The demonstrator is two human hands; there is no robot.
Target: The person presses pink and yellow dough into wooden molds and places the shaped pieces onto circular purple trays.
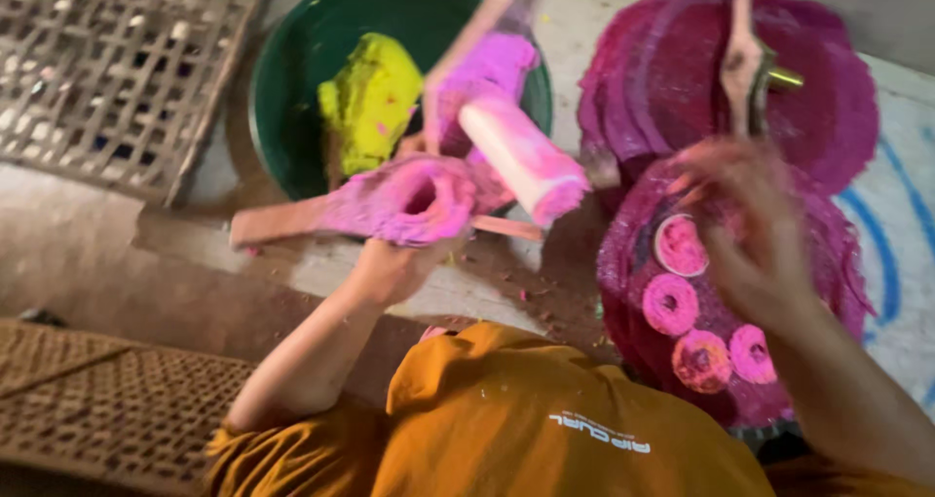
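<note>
Beside the green bowl (292,117) at ten o'clock, the left hand (390,268) grips a pink press (409,200) while the blurred right hand (750,234) hovers open over pink rings (672,302), seemingly laying out pressed pieces.

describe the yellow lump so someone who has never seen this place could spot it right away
Look for the round dark green basin at the top middle, just right of the woven bamboo lattice. The yellow lump sits inside it, left of the pink dough. It is the only yellow mass here; everything else around it is pink or magenta.
</note>
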